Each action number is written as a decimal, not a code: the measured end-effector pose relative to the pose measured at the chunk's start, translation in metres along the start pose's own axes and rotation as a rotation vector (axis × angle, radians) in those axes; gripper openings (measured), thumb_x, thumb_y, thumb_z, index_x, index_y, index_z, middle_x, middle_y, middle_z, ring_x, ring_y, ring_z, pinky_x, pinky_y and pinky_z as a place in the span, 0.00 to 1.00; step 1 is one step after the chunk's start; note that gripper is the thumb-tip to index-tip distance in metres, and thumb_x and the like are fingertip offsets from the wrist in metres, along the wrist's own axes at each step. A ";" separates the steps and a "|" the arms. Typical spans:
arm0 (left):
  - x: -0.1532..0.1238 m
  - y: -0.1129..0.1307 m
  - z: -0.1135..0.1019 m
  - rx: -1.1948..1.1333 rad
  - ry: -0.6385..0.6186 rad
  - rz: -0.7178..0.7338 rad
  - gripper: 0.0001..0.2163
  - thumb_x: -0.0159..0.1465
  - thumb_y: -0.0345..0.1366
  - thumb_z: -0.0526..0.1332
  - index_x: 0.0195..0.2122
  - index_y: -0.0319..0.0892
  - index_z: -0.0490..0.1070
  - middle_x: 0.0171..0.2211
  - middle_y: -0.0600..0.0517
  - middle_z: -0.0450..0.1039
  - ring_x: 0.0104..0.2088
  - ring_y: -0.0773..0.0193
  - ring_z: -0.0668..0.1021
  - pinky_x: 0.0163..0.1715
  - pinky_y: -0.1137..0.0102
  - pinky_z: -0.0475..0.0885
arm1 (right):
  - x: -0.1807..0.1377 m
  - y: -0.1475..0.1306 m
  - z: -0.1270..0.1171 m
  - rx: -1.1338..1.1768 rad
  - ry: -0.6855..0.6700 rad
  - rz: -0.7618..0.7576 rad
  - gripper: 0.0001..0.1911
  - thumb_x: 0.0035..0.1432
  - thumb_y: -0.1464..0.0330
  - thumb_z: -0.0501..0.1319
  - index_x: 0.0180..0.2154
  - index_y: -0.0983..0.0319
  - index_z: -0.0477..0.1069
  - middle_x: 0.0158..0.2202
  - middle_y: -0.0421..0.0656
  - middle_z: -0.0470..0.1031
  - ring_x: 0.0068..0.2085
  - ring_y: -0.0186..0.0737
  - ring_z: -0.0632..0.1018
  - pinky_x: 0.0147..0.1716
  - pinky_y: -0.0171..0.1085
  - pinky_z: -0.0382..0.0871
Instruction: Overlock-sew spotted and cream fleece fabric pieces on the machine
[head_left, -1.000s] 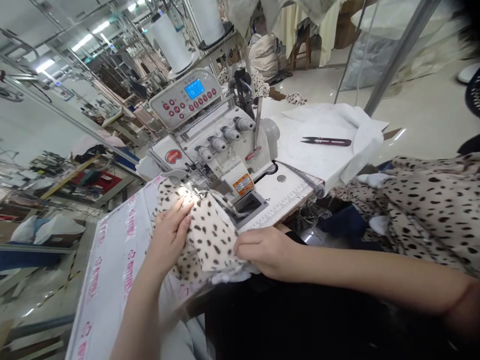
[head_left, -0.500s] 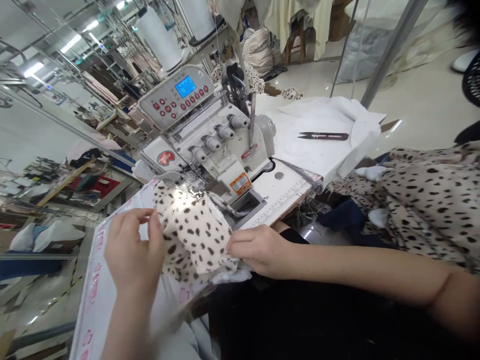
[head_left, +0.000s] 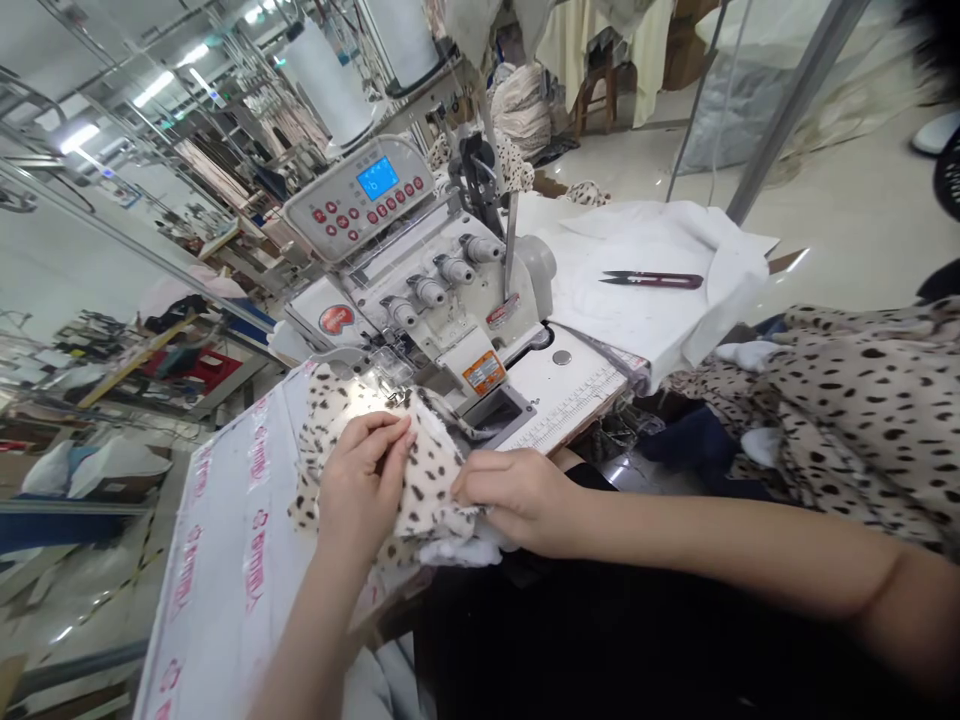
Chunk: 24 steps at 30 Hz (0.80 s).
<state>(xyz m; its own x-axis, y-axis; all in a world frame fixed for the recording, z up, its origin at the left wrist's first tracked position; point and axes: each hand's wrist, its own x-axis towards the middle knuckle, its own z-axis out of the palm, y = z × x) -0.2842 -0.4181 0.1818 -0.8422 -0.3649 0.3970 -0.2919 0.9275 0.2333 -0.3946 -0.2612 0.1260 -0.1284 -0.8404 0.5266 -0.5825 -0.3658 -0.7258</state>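
A cream fleece fabric piece with dark spots [head_left: 431, 475] lies on the machine bed, its far edge by the lit presser foot of an overlock sewing machine [head_left: 420, 290]. My left hand [head_left: 365, 475] is over the middle of the fabric, thumb and fingers pinched together on it. At the near right edge, my right hand [head_left: 521, 500] grips the fabric between thumb and curled fingers. White fabric edging [head_left: 459, 552] pokes out below, between the two hands. The exact pinch point under the left fingertips is partly hidden.
Thread snips [head_left: 652, 280] lie on a white cloth [head_left: 570, 235] right of the machine. White thread cones [head_left: 326, 80] stand behind the control panel [head_left: 360, 200]. A heap of spotted fabric [head_left: 862, 400] is at the right. A metal pole [head_left: 795, 110] rises behind it.
My left hand has moved right, from the fabric's left edge onto its middle, and its fingers have closed in a pinch. My right hand stays at the right edge.
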 end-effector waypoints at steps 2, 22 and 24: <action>0.004 -0.003 -0.002 -0.011 -0.030 -0.033 0.08 0.61 0.36 0.56 0.37 0.41 0.73 0.37 0.52 0.70 0.38 0.68 0.73 0.39 0.73 0.69 | 0.006 0.004 -0.001 0.007 0.013 0.004 0.11 0.47 0.81 0.48 0.29 0.64 0.65 0.32 0.43 0.69 0.35 0.33 0.71 0.34 0.29 0.67; 0.019 -0.028 -0.016 -0.082 -0.227 -0.174 0.09 0.60 0.41 0.55 0.35 0.42 0.70 0.38 0.51 0.68 0.39 0.65 0.72 0.38 0.71 0.65 | 0.030 0.011 -0.001 0.113 0.018 0.046 0.15 0.42 0.82 0.48 0.30 0.64 0.67 0.32 0.41 0.69 0.36 0.34 0.71 0.35 0.31 0.64; 0.022 -0.029 -0.017 -0.098 -0.246 -0.170 0.10 0.59 0.41 0.55 0.34 0.42 0.70 0.36 0.51 0.68 0.38 0.64 0.71 0.37 0.71 0.65 | 0.032 0.014 0.000 0.113 0.031 0.058 0.15 0.42 0.82 0.48 0.29 0.63 0.67 0.32 0.41 0.69 0.35 0.34 0.71 0.35 0.31 0.64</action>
<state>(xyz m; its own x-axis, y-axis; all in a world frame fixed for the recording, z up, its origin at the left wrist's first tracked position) -0.2864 -0.4548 0.1988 -0.8727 -0.4729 0.1214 -0.4032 0.8383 0.3669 -0.4070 -0.2938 0.1326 -0.1849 -0.8494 0.4942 -0.4795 -0.3610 -0.7998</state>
